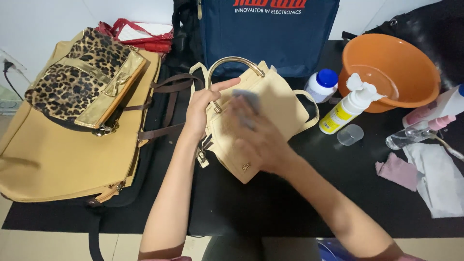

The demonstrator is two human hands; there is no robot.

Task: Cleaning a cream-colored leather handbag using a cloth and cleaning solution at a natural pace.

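We see two bare forearms, our left hand (199, 108) and right hand (258, 140) without rings or watches. At six o'clock, pinkish sleeve edges barely show.

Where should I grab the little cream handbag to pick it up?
Grab the cream handbag by its gold ring handle, reaching from above at the far end. The ring arches clear of the bag, leaving a gap for fingers, beyond the left hand and right hand.

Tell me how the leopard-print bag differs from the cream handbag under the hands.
The leopard-print bag is spotted with gold trim and lies untouched on a large tan bag. The cream handbag is plain, on the black table, steadied by the left hand while the right hand presses on it.
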